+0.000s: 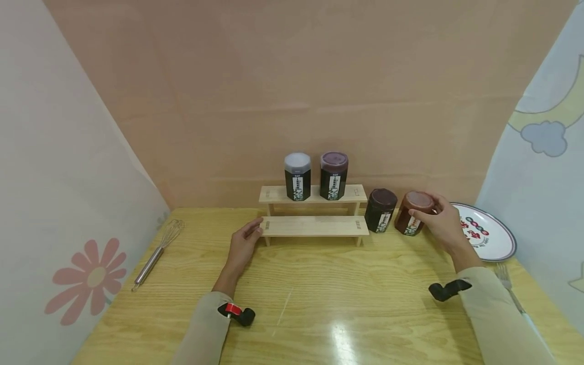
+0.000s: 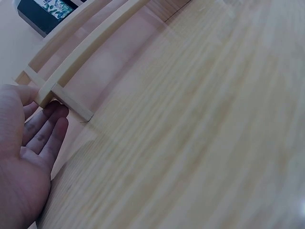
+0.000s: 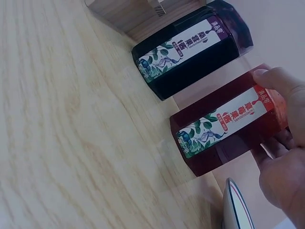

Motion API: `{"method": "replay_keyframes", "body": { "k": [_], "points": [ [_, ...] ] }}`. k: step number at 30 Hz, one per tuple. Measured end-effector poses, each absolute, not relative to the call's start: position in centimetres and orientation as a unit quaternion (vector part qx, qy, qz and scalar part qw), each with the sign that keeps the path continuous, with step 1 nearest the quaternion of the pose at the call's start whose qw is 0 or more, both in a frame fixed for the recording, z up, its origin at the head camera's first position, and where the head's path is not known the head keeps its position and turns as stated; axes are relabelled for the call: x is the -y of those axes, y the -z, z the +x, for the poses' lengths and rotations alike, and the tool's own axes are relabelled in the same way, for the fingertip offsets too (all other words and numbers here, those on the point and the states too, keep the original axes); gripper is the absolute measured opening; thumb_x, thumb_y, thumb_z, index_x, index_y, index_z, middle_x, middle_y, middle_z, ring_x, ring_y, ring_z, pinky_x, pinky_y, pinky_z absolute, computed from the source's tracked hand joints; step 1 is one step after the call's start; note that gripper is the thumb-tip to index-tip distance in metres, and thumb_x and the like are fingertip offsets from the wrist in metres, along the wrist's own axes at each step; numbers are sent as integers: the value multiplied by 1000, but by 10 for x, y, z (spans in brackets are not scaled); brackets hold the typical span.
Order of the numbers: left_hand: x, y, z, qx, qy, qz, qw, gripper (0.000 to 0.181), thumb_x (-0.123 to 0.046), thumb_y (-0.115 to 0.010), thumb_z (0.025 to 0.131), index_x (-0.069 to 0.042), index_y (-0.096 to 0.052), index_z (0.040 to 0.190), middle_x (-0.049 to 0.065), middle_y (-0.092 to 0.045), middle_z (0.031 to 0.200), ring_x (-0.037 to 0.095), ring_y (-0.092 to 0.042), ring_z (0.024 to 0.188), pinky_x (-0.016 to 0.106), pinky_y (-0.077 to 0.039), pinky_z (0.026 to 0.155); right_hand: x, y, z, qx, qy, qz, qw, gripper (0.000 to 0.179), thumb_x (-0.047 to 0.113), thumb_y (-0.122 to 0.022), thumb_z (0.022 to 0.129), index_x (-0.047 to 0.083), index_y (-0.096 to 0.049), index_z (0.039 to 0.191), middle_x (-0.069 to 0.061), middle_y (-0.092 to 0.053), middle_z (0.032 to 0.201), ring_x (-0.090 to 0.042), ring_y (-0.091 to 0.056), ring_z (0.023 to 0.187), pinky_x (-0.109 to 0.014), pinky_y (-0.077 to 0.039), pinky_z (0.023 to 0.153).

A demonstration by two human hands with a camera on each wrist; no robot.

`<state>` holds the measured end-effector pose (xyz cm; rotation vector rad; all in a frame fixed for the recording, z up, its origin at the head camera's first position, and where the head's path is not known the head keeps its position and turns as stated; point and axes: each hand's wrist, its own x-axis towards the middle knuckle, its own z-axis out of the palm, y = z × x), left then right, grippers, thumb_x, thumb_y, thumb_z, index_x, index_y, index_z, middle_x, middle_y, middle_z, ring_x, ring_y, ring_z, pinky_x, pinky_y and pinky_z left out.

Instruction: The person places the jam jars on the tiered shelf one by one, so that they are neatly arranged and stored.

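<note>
My right hand point(image 1: 444, 223) grips a dark red jar point(image 3: 224, 126) near its top, thumb on the near side. The jar stands on the table and carries a white label with leaves and Chinese characters. Just left of it is a nearly black jar point(image 1: 381, 210) with a similar label. My left hand point(image 1: 244, 241) holds the left end of a two-step wooden rack point(image 1: 315, 226) at its lower step, thumb and fingers about the board's end point(image 2: 45, 95). On the upper step stand a white-topped jar point(image 1: 298, 177) and a purple-topped jar point(image 1: 334, 176).
An oval plate point(image 1: 502, 238) with a dark rim lies right of my right hand. A fork point(image 1: 504, 276) lies beside my right sleeve. At the far left is a metal whisk point(image 1: 157, 256). Cloth-like walls point(image 1: 319, 101) stand behind and at both sides of the wooden table point(image 1: 315, 299).
</note>
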<state>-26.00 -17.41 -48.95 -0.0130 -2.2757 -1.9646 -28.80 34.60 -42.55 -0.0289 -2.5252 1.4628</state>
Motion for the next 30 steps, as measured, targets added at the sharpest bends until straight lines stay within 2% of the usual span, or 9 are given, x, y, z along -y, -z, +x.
{"method": "replay_keyframes", "body": {
  "k": [2, 5, 10, 14, 19, 21, 24, 28, 30],
  "points": [
    [174, 489, -260, 755, 652, -5, 68, 35, -24, -63, 104, -17, -66, 139, 5, -63, 145, 22, -56, 137, 11, -49, 97, -346, 423, -286, 859, -499, -9, 113, 80, 30, -75, 96, 8, -34, 161, -22, -44, 157, -29, -41, 150, 1, -41, 87],
    [174, 490, -261, 754, 653, -7, 69, 36, -23, -63, 104, -17, -66, 139, 5, -63, 145, 22, -55, 137, 11, -49, 97, -345, 418, -281, 852, -511, -8, 111, 80, 31, -75, 96, 10, -34, 161, -16, -45, 155, -18, -47, 144, -1, -45, 87],
    [173, 490, -260, 758, 648, -8, 69, 37, -24, -63, 105, -16, -65, 140, 6, -61, 147, 23, -55, 138, 16, -49, 102, -344, 407, -272, 836, -538, -12, 108, 78, 28, -75, 96, 13, -36, 161, 0, -53, 143, 7, -50, 117, -4, -49, 80],
    [173, 490, -259, 758, 649, -5, 71, 36, -24, -64, 104, -15, -66, 139, 6, -62, 146, 23, -55, 137, 15, -49, 100, -344, 399, -266, 821, -561, -17, 105, 76, 27, -77, 95, 16, -38, 160, 12, -54, 138, 9, -51, 118, -3, -48, 82],
    [174, 490, -259, 758, 649, -7, 67, 35, -23, -63, 104, -16, -66, 139, 5, -61, 147, 22, -55, 137, 13, -49, 99, -343, 387, -258, 817, -568, -19, 100, 78, 27, -77, 95, 19, -36, 161, 15, -53, 142, 3, -48, 133, -4, -46, 81],
    [174, 491, -259, 759, 647, -7, 69, 35, -23, -63, 104, -16, -66, 139, 5, -61, 147, 22, -55, 137, 13, -49, 99, -342, 383, -256, 816, -568, -19, 104, 77, 26, -78, 94, 19, -38, 160, 16, -55, 139, 1, -49, 133, -4, -46, 81],
    [174, 490, -259, 763, 643, -6, 74, 35, -23, -63, 104, -16, -66, 139, 7, -62, 147, 24, -56, 137, 14, -50, 98, -341, 377, -252, 809, -577, -14, 110, 76, 24, -79, 93, 17, -41, 158, 20, -57, 130, 4, -52, 128, -1, -46, 83],
    [174, 491, -260, 764, 641, -8, 78, 36, -23, -64, 104, -15, -66, 139, 8, -62, 146, 25, -57, 135, 14, -50, 97, -337, 369, -246, 799, -590, 4, 116, 74, 21, -81, 91, 16, -45, 156, 24, -58, 123, 12, -55, 114, -2, -48, 82],
    [174, 491, -260, 763, 642, -10, 78, 36, -23, -64, 104, -14, -66, 140, 9, -62, 146, 24, -57, 135, 13, -50, 96, -332, 364, -242, 777, -619, 17, 117, 72, 14, -81, 90, 14, -47, 154, 23, -62, 121, 13, -59, 109, -3, -49, 81]
  ]
}}
